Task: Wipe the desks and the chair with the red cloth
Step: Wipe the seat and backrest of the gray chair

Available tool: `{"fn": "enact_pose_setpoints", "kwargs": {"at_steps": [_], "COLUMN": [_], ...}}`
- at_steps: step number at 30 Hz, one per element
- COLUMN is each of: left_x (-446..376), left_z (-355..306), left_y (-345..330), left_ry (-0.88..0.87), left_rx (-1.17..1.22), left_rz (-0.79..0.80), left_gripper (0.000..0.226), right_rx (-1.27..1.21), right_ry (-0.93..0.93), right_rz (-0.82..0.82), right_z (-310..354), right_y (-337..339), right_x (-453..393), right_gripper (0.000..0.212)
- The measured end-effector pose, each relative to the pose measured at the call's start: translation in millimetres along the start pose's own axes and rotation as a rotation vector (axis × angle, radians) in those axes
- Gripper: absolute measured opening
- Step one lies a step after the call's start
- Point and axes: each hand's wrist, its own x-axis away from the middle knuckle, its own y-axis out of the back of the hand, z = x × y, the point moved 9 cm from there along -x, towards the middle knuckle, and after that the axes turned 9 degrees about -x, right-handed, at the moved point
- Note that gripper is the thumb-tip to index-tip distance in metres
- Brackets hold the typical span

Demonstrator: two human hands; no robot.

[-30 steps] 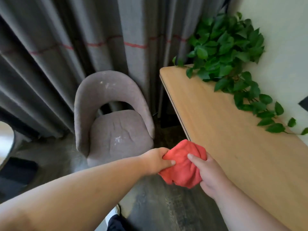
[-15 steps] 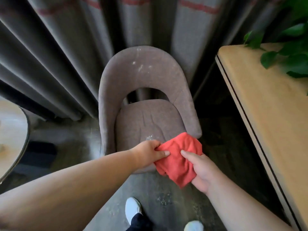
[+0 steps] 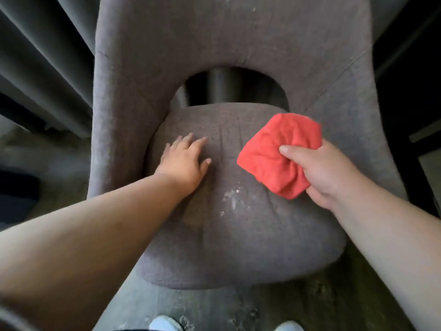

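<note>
Half a second ago both hands were pinching the bunched red terry cloth in the air in front of the chair; now they have parted. The left hand has let go and lies flat, fingers straight and spread, on the seat of the grey fabric-covered chair with the curved, open-slotted back, holding nothing. The right hand alone keeps the cloth, thumb on top and fingers curled under its wadded folds, with most of the cloth sticking out beyond the thumb towards the left hand. The view has also closed in on the chair, so the wooden desk seen a moment ago is out of sight.

The cloth appears to hover just over the seat rather than press on it, though contact is hard to tell. Between the two hands, slightly nearer the person than either, sits a patch of white specks on the seat cushion. The change suggests the chair is being taken up now: the left hand braces the seat, and wiping has apparently not yet begun.
</note>
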Motion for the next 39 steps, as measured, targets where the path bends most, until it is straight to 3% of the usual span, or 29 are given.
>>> {"fn": "enact_pose_setpoints", "kwargs": {"at_steps": [2, 6, 12, 16, 19, 22, 25, 27, 31, 35, 39], "left_x": [-11.7, -18.0, -16.2, -17.6, -18.8, -18.6, -17.9, -17.1, -17.1, -17.2, -17.3], "left_z": [0.6, 9.0, 4.7, 5.8, 6.5, 6.0, 6.0, 5.4, 6.0, 4.8, 4.9], "left_y": [-18.3, -42.0, -42.6, -44.5, -45.8, -48.1, -47.4, -46.2, -47.0, -45.4, -45.0], "left_ry": [-0.006, 0.033, 0.011, 0.005, 0.003, -0.001, -0.003, -0.01, -0.017, -0.006, -0.006], "left_rx": [-0.063, -0.223, -0.25, -0.241, -0.233, -0.237, -0.24, -0.231, -0.241, -0.236, -0.225], "left_rz": [-0.025, -0.11, -0.194, -0.173, -0.186, -0.199, -0.219, -0.23, -0.228, -0.234, -0.225], "left_gripper": [0.063, 0.063, 0.061, 0.06, 0.058, 0.058, 0.058, 0.058, 0.057, 0.057, 0.056], "right_rx": [0.092, 0.511, 0.9, 1.228, 1.299, 1.192, 1.056, 1.162, 1.347, 1.379, 1.456], "right_ry": [0.113, 0.46, 0.78, 0.597, 0.449, 0.415, 0.487, 0.472, 0.42, 0.449, 0.495], "right_rz": [0.024, 0.048, 0.168, 0.563, 0.664, 0.657, 0.424, 0.326, 0.389, 0.457, 0.555], "right_z": [2.7, 19.0, 4.4, -68.6, -94.7, -84.7, -61.0, -70.5, -112.3, -120.8, -133.4], "right_y": [-11.1, -37.8, -86.0, -116.0, -104.2, -106.3, -115.3, -119.8, -125.9, -120.6, -112.6], "right_x": [-20.1, -39.4, -43.7, -45.4, -46.1, -53.2, -75.5, -85.3, -71.6, -54.5, -30.8], "right_gripper": [0.041, 0.027, 0.043, 0.044, 0.048, 0.049, 0.046, 0.054, 0.091, 0.107, 0.107]}}
